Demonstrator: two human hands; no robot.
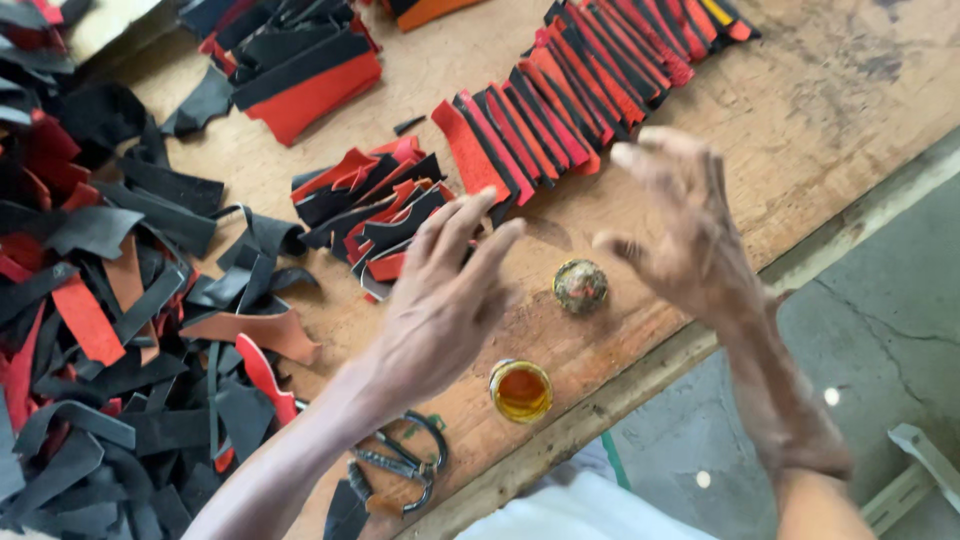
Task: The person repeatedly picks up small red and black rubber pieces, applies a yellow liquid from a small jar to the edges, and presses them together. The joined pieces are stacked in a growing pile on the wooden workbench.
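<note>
Two bare hands are up in the air over a wooden desk (pixel 820 90). The left hand (pixel 440 300) is flat, with its fingers straight and close together, and its grip is apart and holds nothing. Its fingertips are over a small heap of red and black leather pieces (pixel 375 205). The right hand (pixel 685 225) is also up, with its fingers bent a little and spread, and its grip is apart and empty too. The two hands face each other and do not touch.

Between the hands and a bit lower, a small round lid (pixel 580 286) with dried stuff on it lies on the desk. Near it, closer to the desk edge, stands a little open tin of yellow glue (pixel 521 389). A pair of dark metal scissors (pixel 405 465) lies just beside the left arm.

A long row of red and black leather strips (pixel 590 95) lies side by side past the right hand. A big messy pile of leather scraps (pixel 100 330) covers the left side of the desk. The grey floor (pixel 880 330) shows at the right.
</note>
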